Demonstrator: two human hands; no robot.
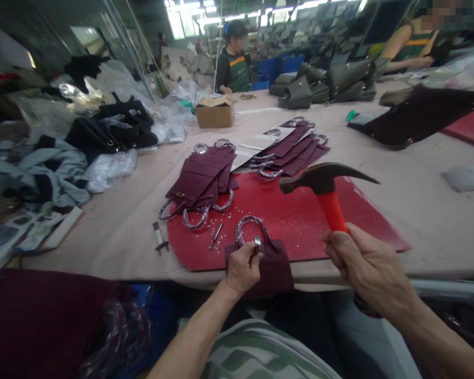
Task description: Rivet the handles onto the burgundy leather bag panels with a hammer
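Note:
My right hand (363, 258) grips the red handle of a claw hammer (332, 181), raised over the right part of the red board (300, 231). With closed fingers my left hand (243, 268) holds a short metal punch (257, 243) upright on a maroon bag piece (274, 271). That piece lies over the board's near edge, and its plastic-wrapped handle (249, 221) loops away from me. The hammer head is well apart from the punch. Left of the piece, a second metal rod (216, 236) lies among small scattered rivets or eyelets.
Stacks of maroon bag panels (201, 176) and more panels (296, 147) lie behind. A small metal tool (159, 238) sits left of the board. Further back are a cardboard box (215, 115), dark bags (327, 84) and two co-workers. Maroon pieces (43, 321) hang lower left.

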